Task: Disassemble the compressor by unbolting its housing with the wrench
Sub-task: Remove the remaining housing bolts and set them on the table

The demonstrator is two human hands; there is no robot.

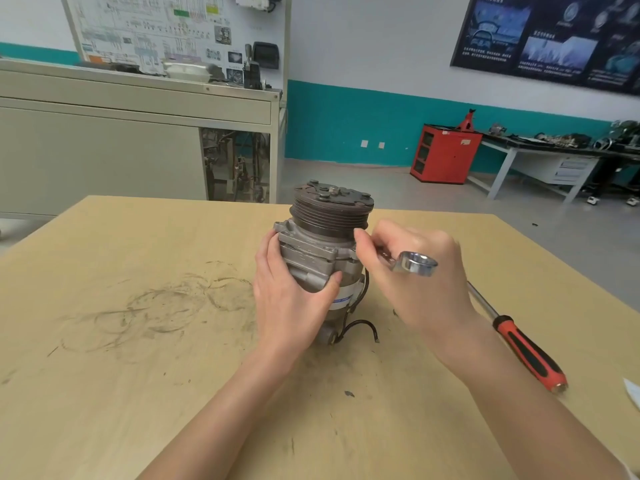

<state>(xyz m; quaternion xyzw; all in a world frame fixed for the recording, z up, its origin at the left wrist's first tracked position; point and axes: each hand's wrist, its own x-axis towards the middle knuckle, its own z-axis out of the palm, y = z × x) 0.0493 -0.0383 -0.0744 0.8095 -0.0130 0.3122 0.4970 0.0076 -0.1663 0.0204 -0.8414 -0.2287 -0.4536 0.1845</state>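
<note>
A grey metal compressor (pixel 322 251) with a dark ribbed pulley (pixel 331 211) on top stands tilted on the wooden table (pixel 138 306). My left hand (pixel 289 292) grips the housing from its left side, thumb across the front. My right hand (pixel 415 275) holds a chrome wrench (pixel 414 264) against the housing's right side; the ring end sticks out above my knuckles, and the other end is hidden by my fingers. A black wire (pixel 360 325) curls out from the compressor's base.
A screwdriver with a red and black handle (pixel 526 351) lies on the table to the right of my right arm. Dark grease smears (pixel 166 306) mark the table to the left. A grey cabinet bench (pixel 138 133) and a red cabinet (pixel 445 154) stand beyond the table.
</note>
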